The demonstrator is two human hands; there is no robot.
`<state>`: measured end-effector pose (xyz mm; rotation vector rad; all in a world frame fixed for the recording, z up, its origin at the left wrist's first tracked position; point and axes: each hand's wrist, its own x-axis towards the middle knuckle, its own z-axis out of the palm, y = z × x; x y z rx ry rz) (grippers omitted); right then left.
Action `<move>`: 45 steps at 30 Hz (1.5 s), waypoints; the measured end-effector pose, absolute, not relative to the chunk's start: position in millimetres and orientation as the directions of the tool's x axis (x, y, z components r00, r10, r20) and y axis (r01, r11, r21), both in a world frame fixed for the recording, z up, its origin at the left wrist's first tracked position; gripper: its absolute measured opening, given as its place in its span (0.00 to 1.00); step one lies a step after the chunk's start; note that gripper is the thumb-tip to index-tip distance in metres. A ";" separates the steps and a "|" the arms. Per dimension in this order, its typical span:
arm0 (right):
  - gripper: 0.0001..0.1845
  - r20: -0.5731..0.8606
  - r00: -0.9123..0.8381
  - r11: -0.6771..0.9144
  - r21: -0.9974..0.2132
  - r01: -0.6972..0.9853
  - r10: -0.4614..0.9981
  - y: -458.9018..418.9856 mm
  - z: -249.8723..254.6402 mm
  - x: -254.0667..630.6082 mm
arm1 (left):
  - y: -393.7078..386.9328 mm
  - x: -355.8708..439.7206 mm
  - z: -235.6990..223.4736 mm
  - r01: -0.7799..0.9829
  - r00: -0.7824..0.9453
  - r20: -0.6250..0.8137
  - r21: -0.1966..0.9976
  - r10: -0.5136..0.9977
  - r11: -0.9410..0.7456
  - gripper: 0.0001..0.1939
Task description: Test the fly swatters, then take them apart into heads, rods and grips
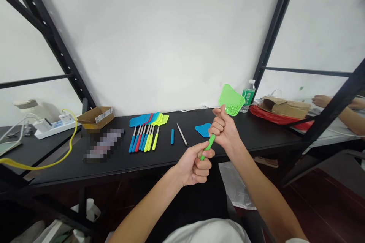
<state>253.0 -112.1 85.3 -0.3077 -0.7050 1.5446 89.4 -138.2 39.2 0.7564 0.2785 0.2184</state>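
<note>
A green fly swatter [231, 100] is held up at a tilt in front of me, its perforated head toward the upper right. My left hand [197, 165] is wrapped round the lower end of its green handle. Higher up, my right hand [224, 127] is closed round the swatter just below the head and hides the shaft there. Behind my right hand, a blue swatter head [202, 130] lies on the black table, partly covered. Left of it lie a loose metal rod [181, 134] and a blue handle [172, 136].
Several blue, red and yellow swatters [146, 133] lie in a row on the table [159, 161]. A cardboard box [97, 118], a power strip [55, 129] and a yellow cable [71, 144] are left. A water bottle [248, 97] stands right. Another person's hand [321, 100] shows far right.
</note>
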 end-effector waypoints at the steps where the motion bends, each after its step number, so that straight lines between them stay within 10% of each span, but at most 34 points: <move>1: 0.20 0.211 -0.117 0.035 -0.601 -0.799 0.970 -110.3 85.3 254.6 | -138.8 90.0 39.0 -0.087 0.934 -0.185 0.711 0.305 0.697 0.21; 12: 0.12 0.195 0.191 0.263 -0.472 -0.841 0.962 -82.8 82.7 345.9 | -117.9 56.0 32.4 0.288 0.546 -0.133 0.957 0.827 -0.036 0.16; 18: 0.06 0.175 0.056 0.145 -0.554 -0.820 0.983 -83.2 81.7 328.8 | -69.4 5.8 24.4 0.894 0.051 0.185 0.430 0.981 -0.128 0.23; 28: 0.09 0.150 0.022 0.113 -0.633 -0.766 0.988 -76.6 70.0 283.7 | -60.2 28.6 -0.6 0.997 0.041 0.331 0.045 0.943 -0.060 0.26; 40: 0.18 0.255 -0.139 0.165 -0.872 -0.461 0.957 -73.0 47.6 261.1 | -66.2 16.1 7.2 0.947 0.120 0.384 0.233 0.915 -0.222 0.21; 45: 0.20 0.209 -0.356 0.045 -0.907 -0.418 0.911 -86.1 44.2 236.5 | -75.6 19.2 30.2 0.606 0.191 0.354 0.692 0.916 -0.393 0.23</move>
